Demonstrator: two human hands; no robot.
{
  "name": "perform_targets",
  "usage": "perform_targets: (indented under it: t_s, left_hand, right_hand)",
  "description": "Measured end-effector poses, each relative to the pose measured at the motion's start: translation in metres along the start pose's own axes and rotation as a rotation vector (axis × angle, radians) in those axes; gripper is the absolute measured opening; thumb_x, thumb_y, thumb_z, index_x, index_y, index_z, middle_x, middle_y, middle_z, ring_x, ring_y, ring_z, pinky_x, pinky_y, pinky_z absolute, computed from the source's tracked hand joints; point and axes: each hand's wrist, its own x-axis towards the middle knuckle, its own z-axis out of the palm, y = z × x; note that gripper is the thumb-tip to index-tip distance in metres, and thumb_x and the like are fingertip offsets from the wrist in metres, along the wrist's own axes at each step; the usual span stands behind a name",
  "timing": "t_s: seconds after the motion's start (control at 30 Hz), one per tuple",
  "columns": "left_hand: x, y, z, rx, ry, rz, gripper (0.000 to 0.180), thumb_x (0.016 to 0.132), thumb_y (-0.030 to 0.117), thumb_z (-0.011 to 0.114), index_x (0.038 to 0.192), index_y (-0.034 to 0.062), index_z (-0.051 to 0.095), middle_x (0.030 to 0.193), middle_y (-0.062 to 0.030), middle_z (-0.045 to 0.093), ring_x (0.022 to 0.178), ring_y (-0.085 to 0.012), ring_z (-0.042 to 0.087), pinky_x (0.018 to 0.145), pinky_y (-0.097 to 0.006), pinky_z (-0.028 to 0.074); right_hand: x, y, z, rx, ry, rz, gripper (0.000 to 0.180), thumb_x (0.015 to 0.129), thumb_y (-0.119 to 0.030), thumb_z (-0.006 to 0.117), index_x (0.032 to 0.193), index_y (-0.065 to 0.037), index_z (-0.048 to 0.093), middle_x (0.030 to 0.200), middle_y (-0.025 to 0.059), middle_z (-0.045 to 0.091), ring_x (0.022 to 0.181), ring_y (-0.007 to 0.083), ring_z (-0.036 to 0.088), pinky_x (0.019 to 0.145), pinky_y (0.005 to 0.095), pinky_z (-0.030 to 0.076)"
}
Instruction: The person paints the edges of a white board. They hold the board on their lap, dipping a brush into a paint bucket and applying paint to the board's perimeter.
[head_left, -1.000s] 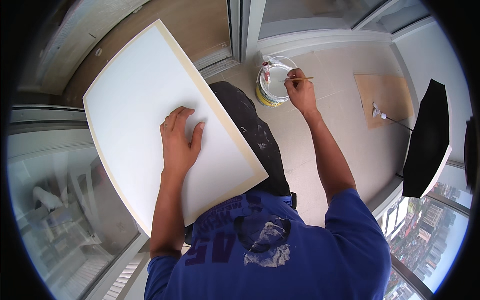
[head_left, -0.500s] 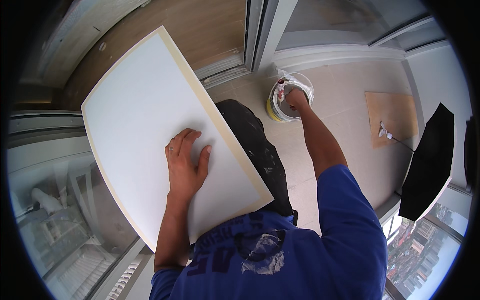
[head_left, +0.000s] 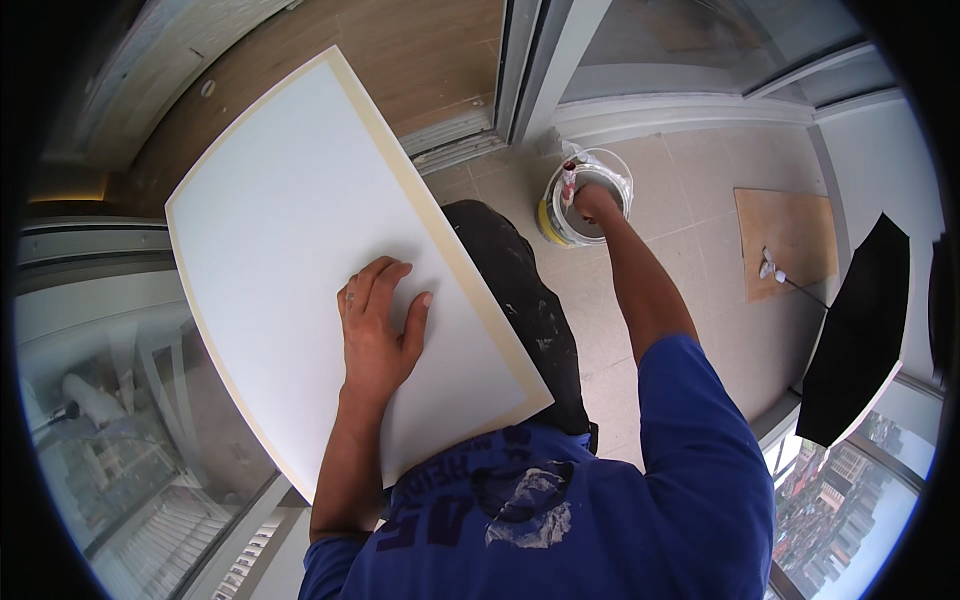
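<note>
A large white board (head_left: 290, 220), bordered with pale yellow strips, lies tilted across my lap. My left hand (head_left: 381, 325) rests on its face with fingers and thumb apart, a ring on one finger. Out to the right, my right hand (head_left: 596, 202) reaches into a bucket (head_left: 554, 226) on the floor that holds greyish material. Its fingers are curled; whatever they grip is hidden inside the rim. Beside that hand, a red-and-white handle (head_left: 569, 182) of some tool sticks up at the bucket's left rim.
Pale tiles (head_left: 690, 160) cover the floor. A brown sheet (head_left: 785, 235) lies at right, with a small white object (head_left: 767, 265) on a rod over it. Closer in stands a black panel (head_left: 860, 330). A sliding-door frame (head_left: 530, 80) is ahead, and glass panes flank me.
The view has shifted slightly. My left hand stays on the board and my right hand stays in the bucket, with hardly any other movement.
</note>
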Motion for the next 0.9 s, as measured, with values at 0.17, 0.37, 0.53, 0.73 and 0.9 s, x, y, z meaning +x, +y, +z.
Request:
perform_targets:
  t_s: [0.17,0.37,0.53,0.73,0.9]
  left_hand:
    - [-0.004,-0.003,0.001,0.006,0.016,0.021,0.038,0.095,0.011,0.081,0.129,0.0023,0.068,0.132,-0.0150,0.068,0.118,-0.0331,0.065,0.105,-0.047,0.043]
    - [-0.007,-0.002,-0.001,-0.017,0.022,0.024,0.037,0.095,0.012,0.081,0.129,0.0020,0.068,0.133,-0.0143,0.068,0.117,-0.0323,0.065,0.106,-0.046,0.043]
    - [-0.009,-0.002,-0.001,-0.039,0.054,0.062,0.036,0.096,0.013,0.081,0.128,0.0027,0.069,0.132,-0.0139,0.068,0.118,-0.0332,0.065,0.107,-0.047,0.044]
    - [-0.012,-0.003,-0.001,-0.073,0.076,0.078,0.035,0.097,0.014,0.080,0.129,0.0036,0.069,0.133,-0.0148,0.069,0.122,-0.0344,0.065,0.108,-0.048,0.045]
    - [-0.016,-0.007,0.000,-0.039,0.085,0.079,0.035,0.098,0.015,0.080,0.130,0.0041,0.069,0.135,-0.0145,0.069,0.124,-0.0342,0.064,0.108,-0.047,0.045]
  right_hand:
    - [-0.034,-0.011,-0.046,0.078,-0.015,0.015,0.024,0.093,-0.011,0.064,0.101,0.004,0.081,0.083,0.0157,0.081,0.062,0.0251,0.078,0.055,0.0383,0.064]
    - [-0.134,-0.009,-0.096,0.487,0.242,-0.054,0.021,0.092,-0.017,0.074,0.100,0.001,0.081,0.082,0.0099,0.081,0.065,0.0155,0.077,0.051,0.0283,0.056]
    - [-0.177,0.004,-0.103,0.598,0.253,-0.017,0.019,0.095,-0.015,0.073,0.104,0.001,0.078,0.088,0.0105,0.081,0.071,0.0151,0.077,0.052,0.0277,0.055]
    - [-0.182,0.028,-0.073,0.575,0.371,-0.087,0.018,0.099,-0.016,0.072,0.104,0.001,0.077,0.089,0.0108,0.081,0.073,0.0156,0.078,0.054,0.0281,0.058]
    - [-0.194,0.030,-0.076,0.544,0.418,-0.035,0.019,0.099,-0.016,0.072,0.106,0.001,0.077,0.089,0.0110,0.081,0.075,0.0155,0.080,0.057,0.0297,0.061]
